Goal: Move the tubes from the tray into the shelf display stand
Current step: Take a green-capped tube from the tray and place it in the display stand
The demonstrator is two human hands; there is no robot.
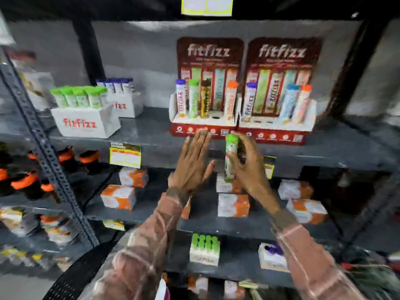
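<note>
Green-capped tube (231, 159) in right hand (249, 167), below display stand (203, 124) edge.

tube in hand (231, 158): green cap, pale green label, upright, up in front of the shelf edge, just below the two stands
left stand (203, 123): red fitfizz display, purple, green, gold and orange tubes standing, one hole open
right stand (275, 128): purple, blue and orange tubes, middle holes open
tray (85, 122): white fitfizz box far left, green-cap tubes packed upright
</note>
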